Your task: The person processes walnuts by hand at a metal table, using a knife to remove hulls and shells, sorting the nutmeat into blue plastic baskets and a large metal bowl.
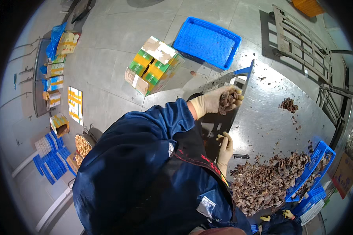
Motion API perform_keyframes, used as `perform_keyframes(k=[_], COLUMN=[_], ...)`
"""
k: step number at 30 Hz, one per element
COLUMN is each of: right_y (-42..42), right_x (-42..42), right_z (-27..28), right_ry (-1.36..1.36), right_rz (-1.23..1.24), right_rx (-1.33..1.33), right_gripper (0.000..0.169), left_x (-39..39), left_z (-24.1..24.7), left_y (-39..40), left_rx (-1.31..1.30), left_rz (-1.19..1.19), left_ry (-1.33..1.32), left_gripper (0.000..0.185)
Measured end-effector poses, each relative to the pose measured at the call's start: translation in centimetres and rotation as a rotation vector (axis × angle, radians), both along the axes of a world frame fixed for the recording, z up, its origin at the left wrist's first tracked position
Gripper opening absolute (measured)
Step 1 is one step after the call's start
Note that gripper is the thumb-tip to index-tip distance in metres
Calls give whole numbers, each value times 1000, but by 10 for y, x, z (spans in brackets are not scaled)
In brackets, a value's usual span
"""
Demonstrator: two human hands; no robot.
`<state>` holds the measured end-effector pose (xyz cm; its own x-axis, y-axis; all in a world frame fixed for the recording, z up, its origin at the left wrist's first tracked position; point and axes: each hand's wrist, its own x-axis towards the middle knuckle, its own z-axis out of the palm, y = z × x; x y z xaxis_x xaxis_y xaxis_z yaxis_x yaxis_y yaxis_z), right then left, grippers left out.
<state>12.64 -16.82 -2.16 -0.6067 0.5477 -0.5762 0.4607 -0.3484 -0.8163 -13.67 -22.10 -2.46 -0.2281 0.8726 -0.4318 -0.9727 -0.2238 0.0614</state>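
My left hand [220,101], in a pale glove with yellowish fingertips, holds a clump of brown, mushroom-like pieces [228,101] at the edge of a steel table [261,117]. Lower down, my right hand [225,151], gloved too, is beside the same edge with its fingers apart and nothing seen in it. A black knife handle [241,156] lies on the table just right of that hand; no blade can be made out. A large heap of brown, mushroom-like pieces [261,182] covers the table's near end. A small dark pile [289,105] sits farther up.
A blue plastic basket [320,155] leans at the heap's right side. Gloved hands of another person [288,213] show at the bottom right. On the floor stand a blue crate [207,42] and a green-yellow cardboard box [153,67]. A metal trolley [304,44] is at the upper right.
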Motion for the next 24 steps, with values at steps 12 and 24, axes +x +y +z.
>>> perform_keyframes(k=[12, 24], right_y=[-51, -50], right_x=[-135, -340], right_z=[-119, -466], right_ry=[-62, -194], right_rz=[-5, -319], right_rx=[-719, -739], right_gripper=[39, 29], left_x=[-72, -206], left_z=[-31, -172], left_y=[-167, -219], left_rx=[-253, -320], left_rz=[275, 330], left_ry=[-201, -95], left_gripper=[41, 40])
